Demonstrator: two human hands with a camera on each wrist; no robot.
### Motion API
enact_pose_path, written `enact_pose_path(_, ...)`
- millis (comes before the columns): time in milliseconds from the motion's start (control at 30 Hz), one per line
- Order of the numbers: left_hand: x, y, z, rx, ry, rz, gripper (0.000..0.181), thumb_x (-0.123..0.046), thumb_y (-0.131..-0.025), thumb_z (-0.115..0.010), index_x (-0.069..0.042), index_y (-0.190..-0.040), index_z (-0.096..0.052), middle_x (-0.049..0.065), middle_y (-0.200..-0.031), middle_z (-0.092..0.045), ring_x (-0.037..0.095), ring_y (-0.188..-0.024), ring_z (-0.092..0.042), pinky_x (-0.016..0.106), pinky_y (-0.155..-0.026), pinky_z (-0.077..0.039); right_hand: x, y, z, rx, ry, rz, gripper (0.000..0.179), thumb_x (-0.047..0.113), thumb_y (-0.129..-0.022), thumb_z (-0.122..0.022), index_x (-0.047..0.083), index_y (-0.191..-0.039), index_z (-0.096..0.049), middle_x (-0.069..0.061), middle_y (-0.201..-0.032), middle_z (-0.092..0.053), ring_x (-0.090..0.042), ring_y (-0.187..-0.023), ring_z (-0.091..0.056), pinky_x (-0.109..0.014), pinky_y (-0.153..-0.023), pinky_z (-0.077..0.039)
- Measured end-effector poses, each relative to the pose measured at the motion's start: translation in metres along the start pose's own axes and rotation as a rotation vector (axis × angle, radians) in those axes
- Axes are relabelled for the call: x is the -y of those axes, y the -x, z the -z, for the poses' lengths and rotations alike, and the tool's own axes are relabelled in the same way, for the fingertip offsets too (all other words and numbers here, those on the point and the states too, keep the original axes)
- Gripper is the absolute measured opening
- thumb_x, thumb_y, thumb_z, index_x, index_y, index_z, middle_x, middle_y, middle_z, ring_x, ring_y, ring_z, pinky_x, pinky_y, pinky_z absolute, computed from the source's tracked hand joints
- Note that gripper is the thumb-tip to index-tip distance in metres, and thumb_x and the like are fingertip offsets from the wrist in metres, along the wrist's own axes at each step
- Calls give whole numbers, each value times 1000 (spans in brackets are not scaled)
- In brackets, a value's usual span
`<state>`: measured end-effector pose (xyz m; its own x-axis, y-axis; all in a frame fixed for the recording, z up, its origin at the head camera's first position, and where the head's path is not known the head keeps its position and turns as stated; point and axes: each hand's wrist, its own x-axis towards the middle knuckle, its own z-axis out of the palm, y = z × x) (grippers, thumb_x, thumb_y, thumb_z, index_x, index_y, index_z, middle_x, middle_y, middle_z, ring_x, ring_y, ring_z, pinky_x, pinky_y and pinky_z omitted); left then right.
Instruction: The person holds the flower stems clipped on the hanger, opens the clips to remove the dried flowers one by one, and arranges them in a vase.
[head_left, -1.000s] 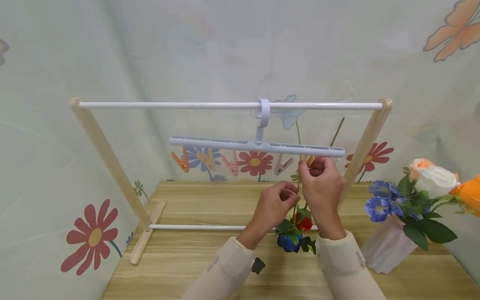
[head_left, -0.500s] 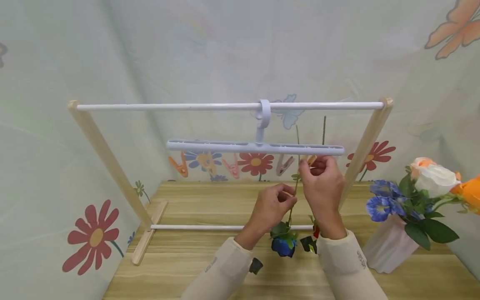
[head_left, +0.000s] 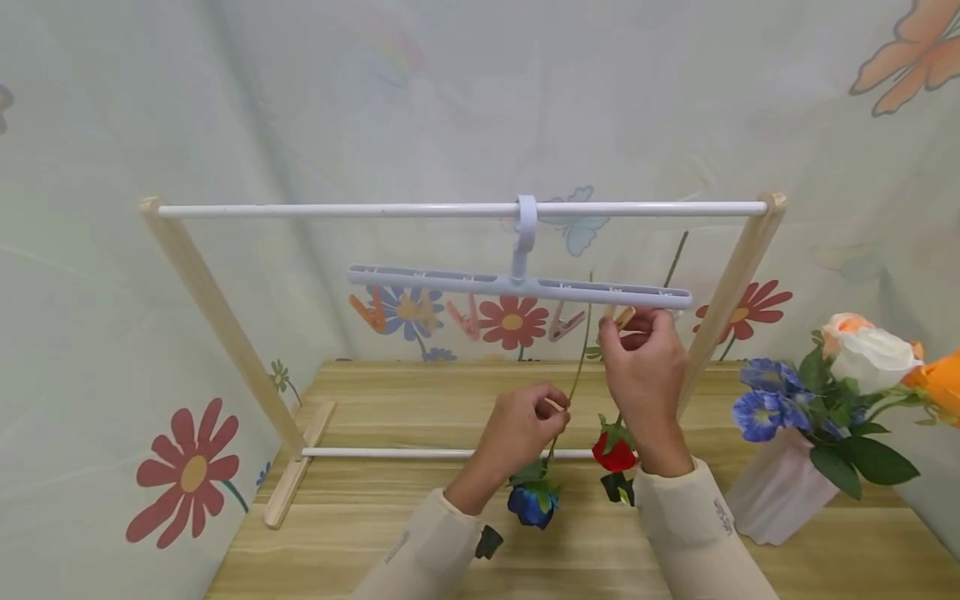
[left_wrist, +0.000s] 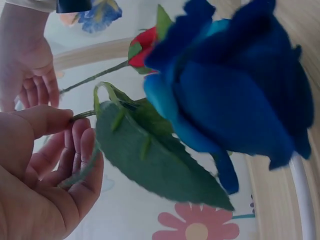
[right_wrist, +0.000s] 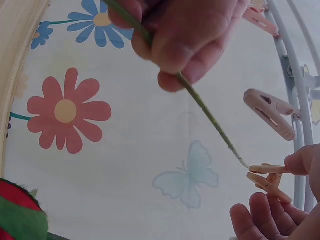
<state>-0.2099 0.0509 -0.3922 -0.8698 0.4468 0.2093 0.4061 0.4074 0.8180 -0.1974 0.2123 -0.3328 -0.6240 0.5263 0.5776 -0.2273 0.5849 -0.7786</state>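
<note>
My left hand [head_left: 525, 421] pinches the stem of a blue rose [head_left: 532, 506] that hangs bloom down, green leaves around it. In the left wrist view the blue rose [left_wrist: 235, 90] fills the upper right. Under the right half of a pale blue hanger [head_left: 450, 281], my right hand [head_left: 647, 358] grips a yellow-orange clothespin [head_left: 624, 317] between thumb and fingers. The right wrist view puts the tip of the stem [right_wrist: 212, 120] right at this clothespin's [right_wrist: 270, 182] jaws. A red rose [head_left: 613, 452] hangs bloom down beside my right wrist, its stem rising behind the hanger.
The hanger hooks over the white top bar [head_left: 337, 211] of a wooden-sided rack. Orange [head_left: 367, 312], beige and pink clothespins dangle along it. A white vase [head_left: 780, 492] of flowers stands on the wood-grain table [head_left: 390, 533] at right. Dark leaves [head_left: 489, 542] show near my left sleeve.
My left hand has moved left and down with the blue rose, lowering its stem tip. The hanger has rocked, and the red rose shows again. My right hand stays on the clothespin.
</note>
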Motion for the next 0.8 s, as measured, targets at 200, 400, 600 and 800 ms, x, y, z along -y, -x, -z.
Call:
enact_pose_path(200, 4, 11, 7, 5, -78, 8, 5, -17, -95, -71, -13, -98, -73, -4, -77, -72, 3, -64, -60, 20, -58, -51, 1, 0, -1, 8, -7, -18, 37, 27, -94, -70, 0, -117, -60, -12, -100, -73, -9, -75, -65, -4, -61, -45)
enact_pose_path(400, 11, 20, 8, 18, -122, -10, 5, -17, -95, -71, -13, -97, -73, -5, -76, -72, 1, -62, -58, 18, -58, -50, 1, -1, -2, 6, -6, -22, 37, 26, -94, -69, -1, -118, -60, -12, -101, -73, -13, -77, -68, -3, -62, -44)
enact_pose_path(600, 17, 29, 9, 25, -139, -33, 4, -16, -95, -70, -12, -94, -71, -4, -78, -73, 0, -65, -59, 18, -61, -50, 0, -1, -1, 15, -14, -16, 37, 23, -94, -69, -3, -118, -59, -13, -103, -73, -19, -80, -69, -1, -63, -43)
enact_pose_path(800, 18, 36, 11, 17, -181, -74, 4, -14, -96, -69, -11, -96, -72, -3, -81, -75, -2, -68, -59, 16, -62, -50, 0, -1, 0, 29, -19, -8, 36, 23, -95, -69, -2, -119, -60, -13, -103, -73, -12, -79, -65, -1, -64, -44)
